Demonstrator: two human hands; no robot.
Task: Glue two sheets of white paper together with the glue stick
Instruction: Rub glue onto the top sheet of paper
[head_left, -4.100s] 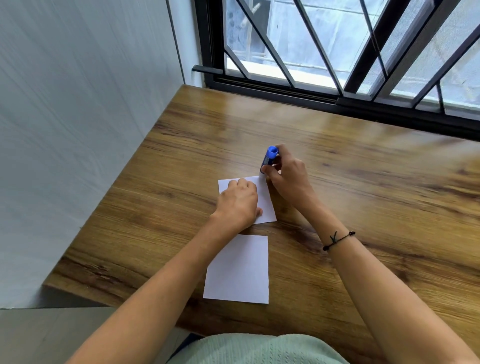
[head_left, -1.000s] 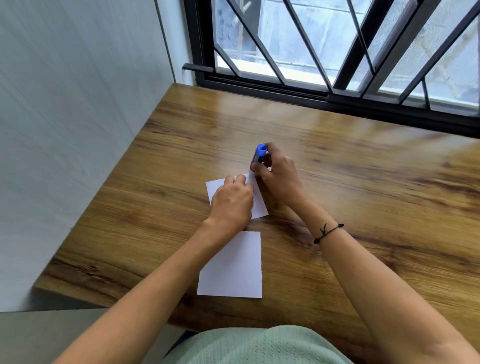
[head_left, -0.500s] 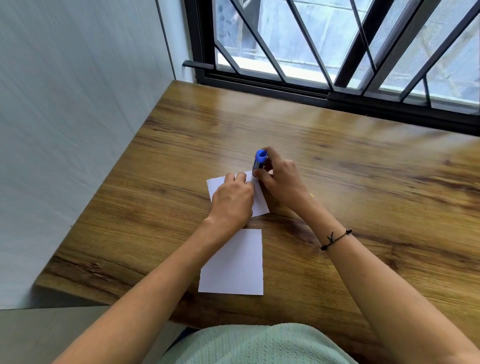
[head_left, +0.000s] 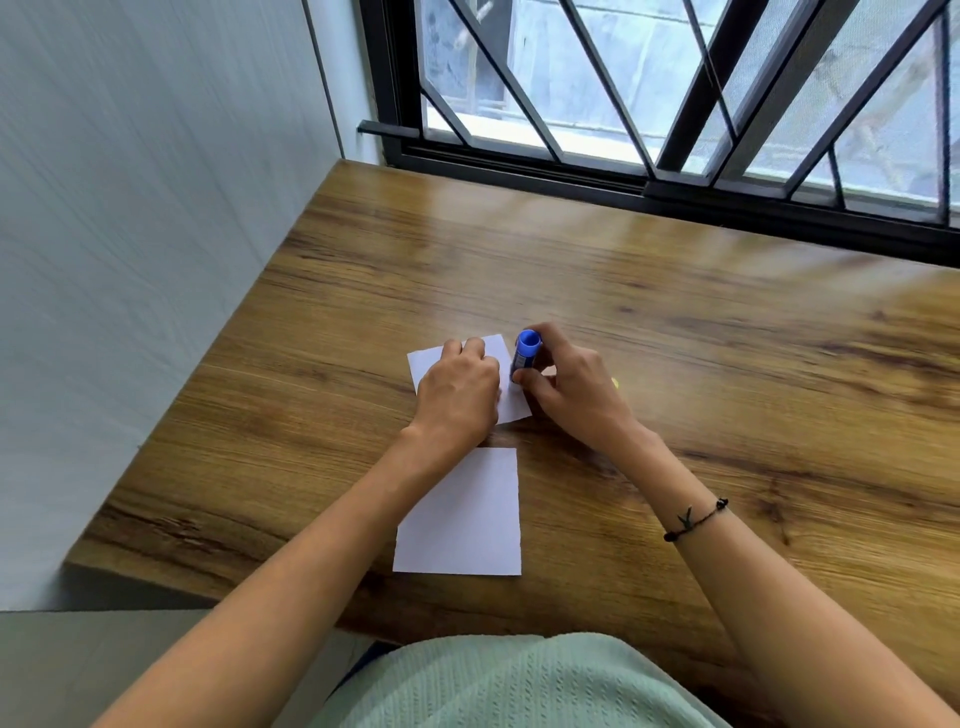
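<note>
Fingers of my right hand (head_left: 571, 387) are wrapped around the blue plastic glue stick (head_left: 524, 358), thumb on its near side and the other fingers curled behind it. I hold the stick nearly upright, its round blue end facing up toward me and its lower end down on the right part of the far sheet of white paper (head_left: 506, 382). Whether the glue tip actually touches the paper I cannot tell, because my thumb and the barrel hide the contact.

My left hand (head_left: 457, 395) lies palm down on that same far sheet, fingers bent and pressing flat on it, gripping nothing. It covers most of the sheet's middle, so only the upper left corner, the top edge and a strip along the right side show. The two hands sit just beside each other, the glue stick between them.

Just nearer to me lies the second white rectangular sheet of paper (head_left: 460, 512), flat on the wood and apart from the first by a narrow gap. My left forearm crosses over its upper left corner. A thin black cord bracelet (head_left: 693, 519) circles my right wrist.

Both sheets rest on the brown wood-grain table (head_left: 701, 364), toward its left half. At the bottom edge my pale green knitted top (head_left: 519, 680) shows. A grey-white wall (head_left: 130, 234) runs along the table's left side, and a window with black metal bars (head_left: 675, 104) stands along its far edge.
</note>
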